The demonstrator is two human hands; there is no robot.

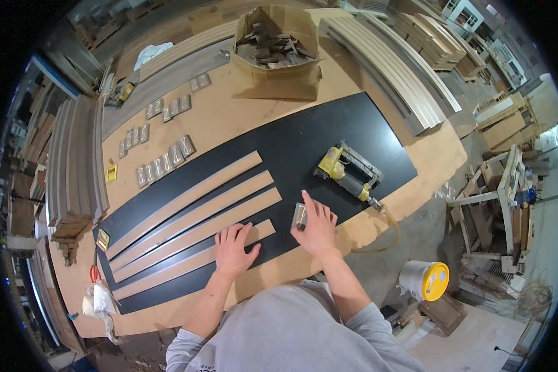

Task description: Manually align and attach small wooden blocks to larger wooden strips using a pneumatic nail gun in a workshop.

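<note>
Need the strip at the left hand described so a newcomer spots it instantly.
Find the black board on the brown table. Four long tan strips lie side by side on its left half. The target strip is nearest the person, the only one partly covered by the left hand.

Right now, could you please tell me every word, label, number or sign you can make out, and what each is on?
Grey shirt: dark lettering at the bottom of the picture, partly cut off; not copied out.
Yellow lid of the white bucket: marks too small to read.
Small yellow packet: any print is too small.
Small block at the right hand: no legible text.
</note>
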